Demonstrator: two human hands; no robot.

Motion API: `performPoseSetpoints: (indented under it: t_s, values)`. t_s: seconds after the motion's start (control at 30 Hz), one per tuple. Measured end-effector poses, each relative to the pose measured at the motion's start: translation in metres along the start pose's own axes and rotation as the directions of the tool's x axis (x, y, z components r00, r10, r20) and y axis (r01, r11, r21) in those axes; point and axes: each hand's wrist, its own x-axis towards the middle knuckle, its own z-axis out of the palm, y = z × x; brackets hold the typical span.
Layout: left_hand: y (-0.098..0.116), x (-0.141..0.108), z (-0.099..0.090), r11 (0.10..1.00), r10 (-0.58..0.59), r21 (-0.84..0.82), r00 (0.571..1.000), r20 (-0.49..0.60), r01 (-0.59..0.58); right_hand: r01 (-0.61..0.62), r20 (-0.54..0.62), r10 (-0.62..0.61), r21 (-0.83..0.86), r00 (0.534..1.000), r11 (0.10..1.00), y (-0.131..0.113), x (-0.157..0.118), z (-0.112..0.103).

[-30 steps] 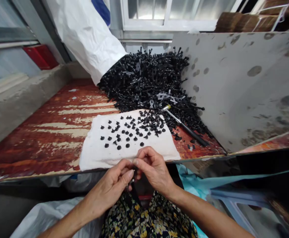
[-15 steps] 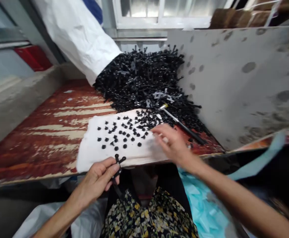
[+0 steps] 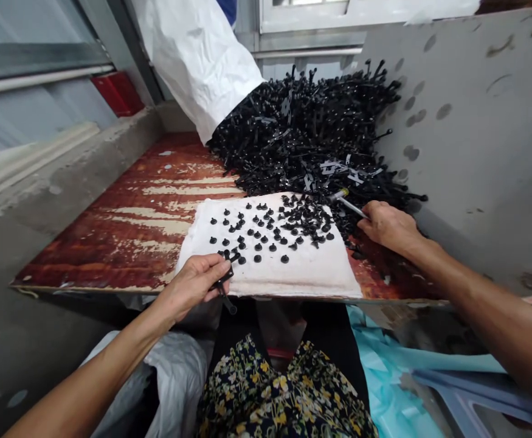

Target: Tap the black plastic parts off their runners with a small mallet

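My left hand [image 3: 200, 278] pinches a black plastic part [image 3: 224, 281] at the front edge of a white cloth [image 3: 311, 277]. My right hand [image 3: 388, 225] is closed around the handle of a small hammer [image 3: 351, 207], whose head lies beside the cloth's back right corner. Several small round black pieces with short stems stand spread over the cloth. They crowd into a cluster [image 3: 309, 219] at its back right. Behind the cloth rises a large heap of black plastic parts [image 3: 311, 134], with a few grey ones among them.
A white sack [image 3: 202, 61] opens onto the heap from the back left. The worn red tabletop [image 3: 124, 225] extends left to a concrete ledge [image 3: 65, 173]. A grey board [image 3: 475, 152] stands on the right. Turquoise plastic [image 3: 379, 377] hangs below the table's front edge.
My right hand has moved from the cloth to the right and taken hold of the hammer handle. My left hand still holds its black part, now tilted differently. The camera view has shifted.
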Motion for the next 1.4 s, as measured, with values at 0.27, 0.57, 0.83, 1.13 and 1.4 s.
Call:
performPoseSetpoints:
  t_s: [0.27, 0.57, 0.83, 1.13, 1.4]
  values:
    - [-0.003, 0.008, 0.001, 0.997, -0.046, -0.060, 0.999, 0.023, 0.047, -0.167, 0.081, 0.146, 0.437, 0.986, 0.884, 0.003, -0.016, -0.021]
    - [-0.003, 0.008, -0.001, 0.998, -0.022, -0.065, 0.998, 0.056, 0.026, -0.182, 0.215, -0.063, 0.925, 0.975, 0.334, -0.013, -0.082, -0.011]
    - [-0.003, 0.009, -0.001, 0.997, -0.026, -0.067, 0.999, 0.048, 0.029, -0.219, 0.305, -0.205, 0.908, 0.930, 0.357, -0.031, -0.112, 0.003]
    - [-0.005, 0.010, -0.002, 0.996, -0.024, -0.086, 0.998, 0.051, 0.028, -0.270, 0.352, -0.255, 0.913, 0.901, 0.306, -0.041, -0.121, 0.013]
    - [-0.001, 0.009, -0.001, 0.996, -0.034, -0.084, 0.997, 0.063, 0.040, -0.306, 0.377, -0.251, 0.910, 0.892, 0.280, -0.042, -0.123, 0.019]
